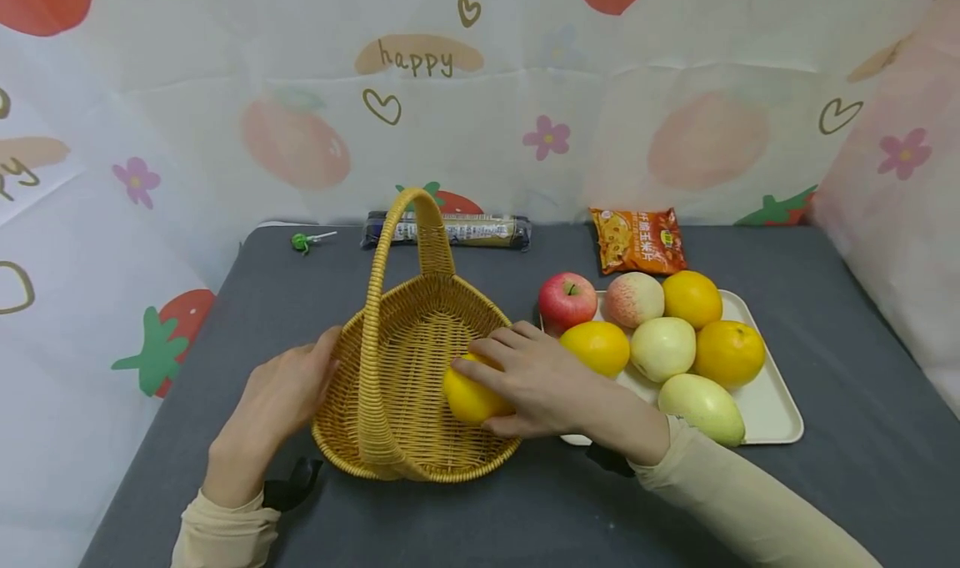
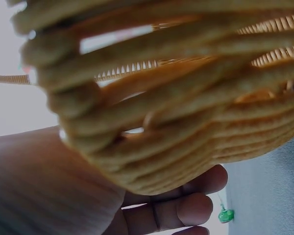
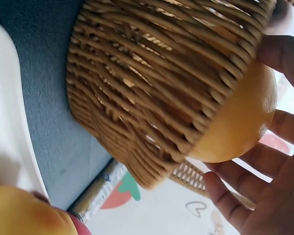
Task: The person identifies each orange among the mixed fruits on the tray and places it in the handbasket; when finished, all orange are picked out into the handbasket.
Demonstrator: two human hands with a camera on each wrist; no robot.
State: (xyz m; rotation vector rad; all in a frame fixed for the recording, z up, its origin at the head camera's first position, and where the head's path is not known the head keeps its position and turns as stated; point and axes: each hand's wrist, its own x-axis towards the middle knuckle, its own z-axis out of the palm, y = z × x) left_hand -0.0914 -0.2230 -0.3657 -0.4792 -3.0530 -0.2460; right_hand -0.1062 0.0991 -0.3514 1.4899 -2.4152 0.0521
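A round, smooth yellow fruit [image 1: 472,391] is in my right hand [image 1: 543,376], just inside the right rim of a wicker basket [image 1: 420,359]. In the right wrist view the fingers and thumb curve round the yellow fruit [image 3: 242,117], part of which is hidden behind the wicker wall. My left hand [image 1: 288,393] lies against the basket's left side. The left wrist view shows its relaxed fingers [image 2: 193,210] on the outside, below the woven wall [image 2: 176,122]; its thumb is hidden there. The basket's tall handle [image 1: 372,326] arches over the middle.
Right of the basket, a white tray [image 1: 776,418] bears an apple [image 1: 567,299], a peach [image 1: 634,299], oranges [image 1: 729,354], another yellow fruit [image 1: 597,348] and pale green fruits [image 1: 701,408]. Behind stand an orange snack packet [image 1: 640,241], a long dark package [image 1: 480,231] and a green lollipop [image 1: 302,242].
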